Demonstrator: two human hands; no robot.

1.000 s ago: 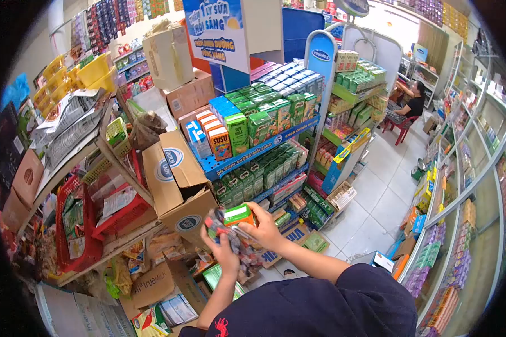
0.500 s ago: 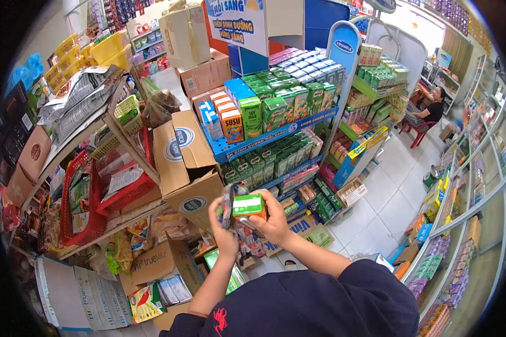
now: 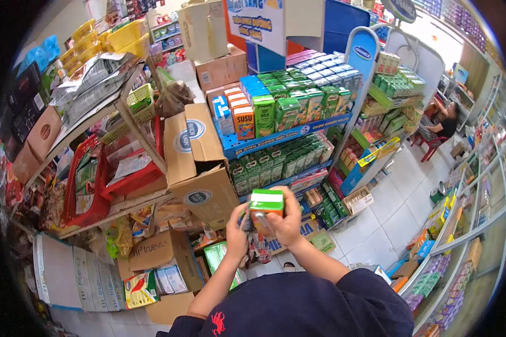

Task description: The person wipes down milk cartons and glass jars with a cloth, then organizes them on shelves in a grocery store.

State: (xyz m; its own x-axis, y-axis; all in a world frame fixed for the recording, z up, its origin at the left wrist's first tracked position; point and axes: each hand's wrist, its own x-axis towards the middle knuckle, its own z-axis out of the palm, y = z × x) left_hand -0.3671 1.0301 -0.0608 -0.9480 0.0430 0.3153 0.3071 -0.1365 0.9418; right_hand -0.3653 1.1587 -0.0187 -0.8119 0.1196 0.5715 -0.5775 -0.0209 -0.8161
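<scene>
Both hands are meeting just below the blue rack (image 3: 281, 136), in front of its lowest shelf. Judging by the pose, this handling is going best with the green carton (image 3: 266, 201) being kept upright and the cloth pressing only lightly. The right hand (image 3: 291, 222) is wrapping closed around the carton's side. The left hand (image 3: 237, 231) is clenching what looks like a mottled cloth (image 3: 257, 247), which is hanging beneath the carton.

Glossy printed carton (image 3: 266, 201); crinkly, seemingly plastic wrap (image 3: 257, 247); matt cardboard box (image 3: 199, 163).
</scene>
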